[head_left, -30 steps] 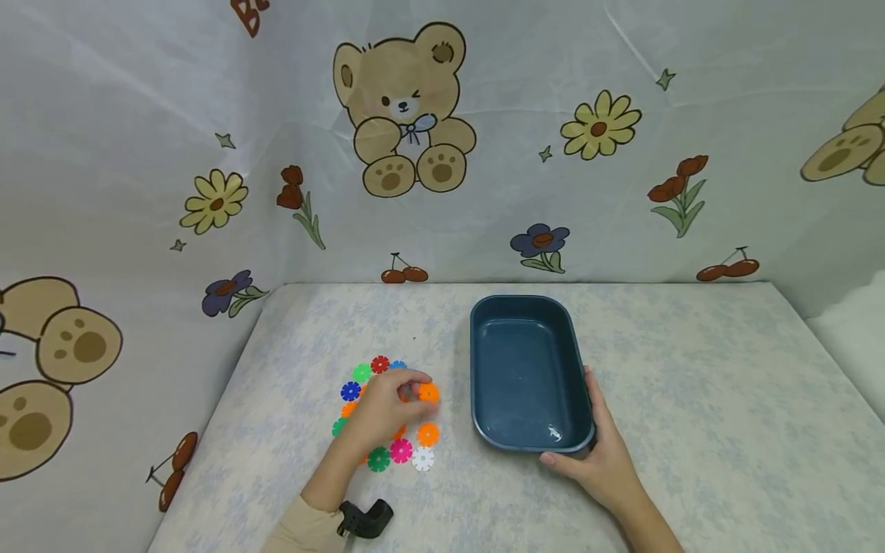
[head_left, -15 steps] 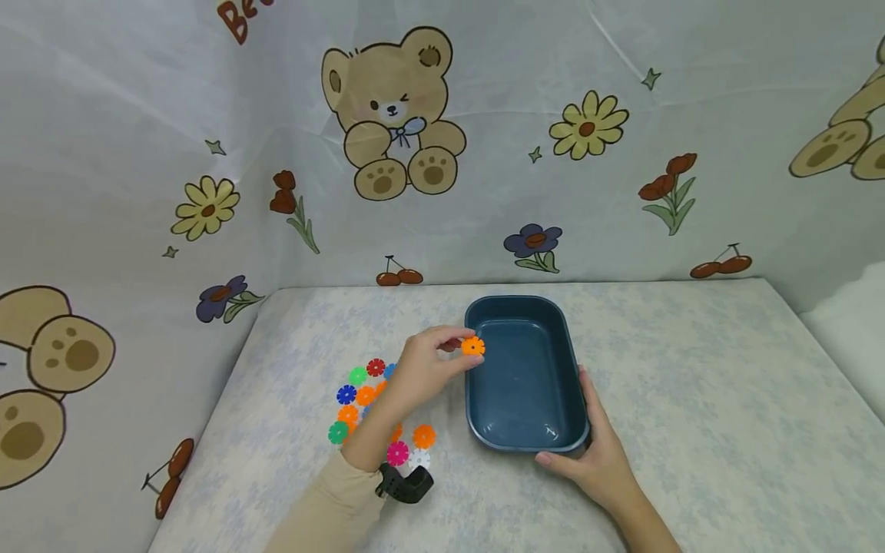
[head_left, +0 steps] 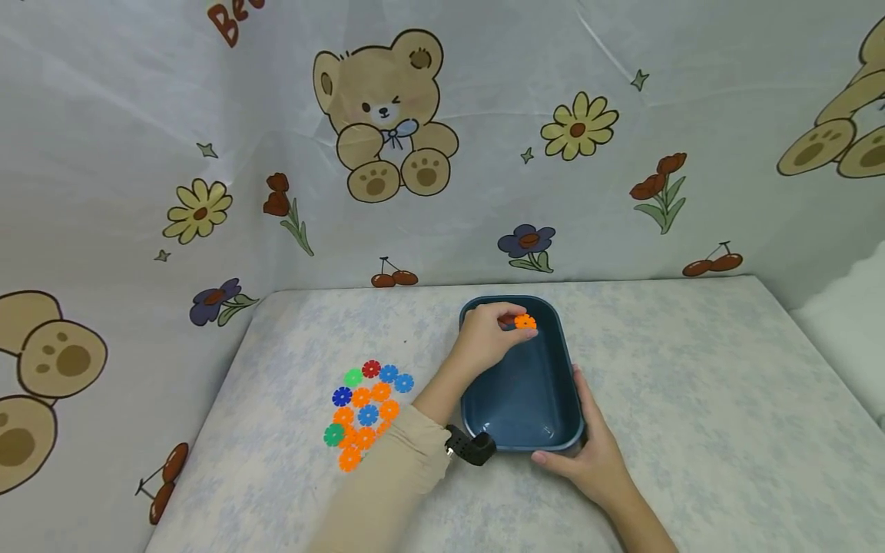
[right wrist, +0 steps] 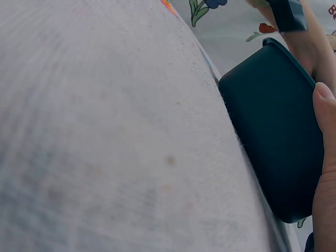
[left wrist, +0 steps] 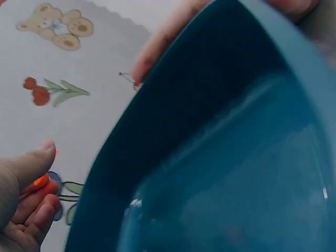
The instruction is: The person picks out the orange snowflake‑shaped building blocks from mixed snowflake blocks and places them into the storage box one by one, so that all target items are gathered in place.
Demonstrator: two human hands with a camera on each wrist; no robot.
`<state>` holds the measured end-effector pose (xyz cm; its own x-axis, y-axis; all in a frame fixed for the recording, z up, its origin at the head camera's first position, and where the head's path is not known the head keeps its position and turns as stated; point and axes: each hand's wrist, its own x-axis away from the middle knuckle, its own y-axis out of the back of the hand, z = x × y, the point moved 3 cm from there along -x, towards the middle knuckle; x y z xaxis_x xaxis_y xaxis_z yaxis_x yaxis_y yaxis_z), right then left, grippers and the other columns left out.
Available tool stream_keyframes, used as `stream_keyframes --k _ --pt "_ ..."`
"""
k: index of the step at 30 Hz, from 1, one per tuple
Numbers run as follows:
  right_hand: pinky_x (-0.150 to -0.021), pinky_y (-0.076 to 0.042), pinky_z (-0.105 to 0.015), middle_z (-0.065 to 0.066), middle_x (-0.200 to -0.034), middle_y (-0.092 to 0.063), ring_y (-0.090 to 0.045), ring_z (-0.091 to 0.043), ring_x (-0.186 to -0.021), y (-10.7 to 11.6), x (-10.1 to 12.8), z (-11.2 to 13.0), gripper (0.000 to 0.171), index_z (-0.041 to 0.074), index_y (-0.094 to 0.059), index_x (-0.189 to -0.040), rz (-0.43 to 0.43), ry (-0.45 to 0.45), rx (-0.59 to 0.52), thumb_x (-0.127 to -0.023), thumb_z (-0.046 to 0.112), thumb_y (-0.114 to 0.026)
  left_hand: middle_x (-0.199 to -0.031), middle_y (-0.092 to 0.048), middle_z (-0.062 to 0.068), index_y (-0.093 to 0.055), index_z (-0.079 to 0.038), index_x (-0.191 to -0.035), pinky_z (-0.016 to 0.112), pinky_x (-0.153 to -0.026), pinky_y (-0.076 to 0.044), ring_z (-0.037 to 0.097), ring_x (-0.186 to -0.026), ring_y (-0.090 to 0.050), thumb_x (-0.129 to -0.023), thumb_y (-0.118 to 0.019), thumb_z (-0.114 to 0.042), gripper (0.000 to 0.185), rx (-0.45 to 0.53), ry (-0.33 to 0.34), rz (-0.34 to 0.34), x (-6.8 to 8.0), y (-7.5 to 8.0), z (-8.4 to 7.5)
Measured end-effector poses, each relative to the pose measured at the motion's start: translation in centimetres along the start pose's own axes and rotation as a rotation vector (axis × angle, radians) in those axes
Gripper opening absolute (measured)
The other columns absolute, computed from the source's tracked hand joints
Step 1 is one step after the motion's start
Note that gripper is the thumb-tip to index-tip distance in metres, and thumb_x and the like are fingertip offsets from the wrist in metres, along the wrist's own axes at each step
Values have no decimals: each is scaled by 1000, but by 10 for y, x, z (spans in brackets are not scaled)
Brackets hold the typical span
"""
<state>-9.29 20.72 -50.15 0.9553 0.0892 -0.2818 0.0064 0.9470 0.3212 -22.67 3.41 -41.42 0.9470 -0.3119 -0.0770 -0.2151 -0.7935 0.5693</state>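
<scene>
Thumb and fingers of my left hand (head_left: 489, 335) pinch an orange notched plastic disc (head_left: 525, 322), a flat snowflake-shaped building piece. They hold it over the far half of a deep dark-blue rectangular bin (head_left: 520, 403). In the left wrist view the disc shows as an orange sliver between the fingers. My right hand (head_left: 600, 461) grips the bin's near right corner, thumb on the front and fingers along the right side. The right wrist view shows that thumb (right wrist: 325, 107) against the bin's rim.
Several loose discs in red, green, blue and orange lie on the table left of the bin, among them a red disc (head_left: 371, 369) and a green disc (head_left: 334, 435). The left sleeve (head_left: 397, 484) covers part of the group. A printed curtain (head_left: 484, 223) rises behind the table.
My left hand has carried the orange disc from the loose group rightward, across the bin's left rim and over its inside. The right hand keeps its grip on the corner. The head view has shifted slightly.
</scene>
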Motion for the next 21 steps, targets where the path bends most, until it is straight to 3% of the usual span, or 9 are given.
stream_keyframes --k 6,11,16,21 --pt "-106 -25 -1 -11 -168 -10 -18 7 -148 1 0 1 132 19 -8 -161 0 -16 6 -62 3 -93 -110 -72 -1 -71 -15 -121 18 -73 -52 11 -94 -63 -86 -78 -33 41 -42 99 -2 -13 -22 7" --pt "-106 -26 -2 -10 -168 -10 -19 6 -148 0 0 0 133 23 -8 -161 0 -26 1 -61 3 -93 -105 -72 1 -72 -13 -118 18 -70 -52 10 -87 -62 -86 -78 -30 37 -65 130 -23 -22 -34 14" --pt "-107 -26 -2 -13 -167 -10 -19 3 -149 1 0 -1 133 23 -7 -161 11 -15 -3 -61 4 -93 -110 -72 2 -73 -13 -117 22 -76 -52 14 -93 -64 -86 -79 -26 35 -109 150 -18 -28 -42 21" --pt "-108 -24 -2 -12 -168 -9 -17 3 -150 0 0 -2 133 22 -7 -161 14 -22 -12 -62 3 -93 -117 -70 3 -73 -13 -119 26 -87 -53 18 -107 -64 -86 -78 -26 35 -185 114 21 -34 -49 27"
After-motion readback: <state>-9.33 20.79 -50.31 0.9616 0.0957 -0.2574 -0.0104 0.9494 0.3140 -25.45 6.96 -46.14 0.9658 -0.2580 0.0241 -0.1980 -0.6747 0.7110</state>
